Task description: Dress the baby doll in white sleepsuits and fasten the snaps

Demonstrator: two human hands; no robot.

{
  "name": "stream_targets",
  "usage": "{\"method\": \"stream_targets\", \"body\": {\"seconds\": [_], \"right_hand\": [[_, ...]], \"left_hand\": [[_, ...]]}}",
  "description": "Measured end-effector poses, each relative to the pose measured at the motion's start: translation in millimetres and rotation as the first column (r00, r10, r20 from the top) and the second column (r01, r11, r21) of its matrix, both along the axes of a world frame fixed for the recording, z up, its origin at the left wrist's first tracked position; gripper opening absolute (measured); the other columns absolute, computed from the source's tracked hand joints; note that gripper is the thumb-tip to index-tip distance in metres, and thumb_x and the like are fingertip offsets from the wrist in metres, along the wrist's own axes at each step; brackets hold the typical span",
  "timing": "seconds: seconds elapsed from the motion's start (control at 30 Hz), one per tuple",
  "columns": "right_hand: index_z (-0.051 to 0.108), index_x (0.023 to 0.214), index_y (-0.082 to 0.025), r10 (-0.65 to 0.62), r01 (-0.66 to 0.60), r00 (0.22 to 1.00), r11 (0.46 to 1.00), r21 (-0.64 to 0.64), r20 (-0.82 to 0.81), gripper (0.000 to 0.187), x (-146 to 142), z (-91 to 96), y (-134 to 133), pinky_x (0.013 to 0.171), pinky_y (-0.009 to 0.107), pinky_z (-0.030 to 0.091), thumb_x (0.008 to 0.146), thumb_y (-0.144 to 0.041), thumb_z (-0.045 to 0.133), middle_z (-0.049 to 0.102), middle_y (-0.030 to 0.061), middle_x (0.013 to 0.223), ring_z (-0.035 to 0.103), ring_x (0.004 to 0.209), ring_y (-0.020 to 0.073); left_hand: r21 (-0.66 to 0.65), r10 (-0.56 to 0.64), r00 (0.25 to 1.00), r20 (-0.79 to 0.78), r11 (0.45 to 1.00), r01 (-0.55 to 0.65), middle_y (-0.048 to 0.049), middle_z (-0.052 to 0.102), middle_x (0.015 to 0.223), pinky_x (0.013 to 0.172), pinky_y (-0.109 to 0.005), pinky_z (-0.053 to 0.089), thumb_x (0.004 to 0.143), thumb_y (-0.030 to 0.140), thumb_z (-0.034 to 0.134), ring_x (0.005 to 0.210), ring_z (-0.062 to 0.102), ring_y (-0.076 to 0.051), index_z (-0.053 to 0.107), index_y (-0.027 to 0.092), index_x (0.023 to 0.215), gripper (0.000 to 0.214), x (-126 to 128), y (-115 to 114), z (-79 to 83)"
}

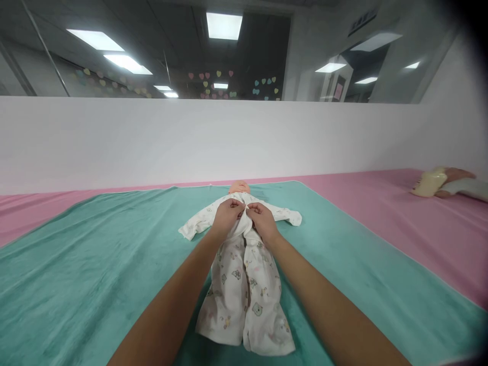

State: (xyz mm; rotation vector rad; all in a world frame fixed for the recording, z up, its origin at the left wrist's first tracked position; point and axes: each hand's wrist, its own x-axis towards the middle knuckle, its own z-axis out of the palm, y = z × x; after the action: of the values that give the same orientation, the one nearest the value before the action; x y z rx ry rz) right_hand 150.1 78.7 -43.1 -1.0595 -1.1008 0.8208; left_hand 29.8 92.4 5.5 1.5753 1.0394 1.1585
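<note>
A baby doll [239, 187] lies on its back, its head at the far end, dressed in a white patterned baby romper [232, 284]. The romper's sleeves spread out to both sides, and its two legs point toward me. My left hand [230, 213] pinches the front of the romper at the chest. Close beside it, my right hand [261, 217] pinches the cloth from the other side. The fingertips of both hands nearly meet at the front opening. Whether a fastener sits between the fingers is too small to tell.
Under the doll is a green blanket [114, 264] on a pink sheet [412, 229]. At the far right a doll-like figure with a cream-coloured part [429, 183] lies near the wall. A white wall [190, 140] with windows above closes off the back.
</note>
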Motion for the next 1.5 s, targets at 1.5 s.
{"method": "stream_targets", "body": {"seconds": [1.5], "right_hand": [[0.058,0.072,-0.017,0.152,-0.156,0.986,0.987,-0.046,-0.072,0.03,8.0,3.7,-2.2,0.043,0.02,0.027,0.066,-0.045,0.066,0.049,-0.0046,0.049,0.04,0.044,0.0068]], "left_hand": [[0.057,-0.014,0.999,-0.046,0.998,0.016,0.0033,0.052,0.055,0.051,-0.021,0.035,0.069,0.022,0.056,0.051,0.044,-0.009,0.057,0.017,0.069,0.005,-2.6,4.3,-7.1]]}}
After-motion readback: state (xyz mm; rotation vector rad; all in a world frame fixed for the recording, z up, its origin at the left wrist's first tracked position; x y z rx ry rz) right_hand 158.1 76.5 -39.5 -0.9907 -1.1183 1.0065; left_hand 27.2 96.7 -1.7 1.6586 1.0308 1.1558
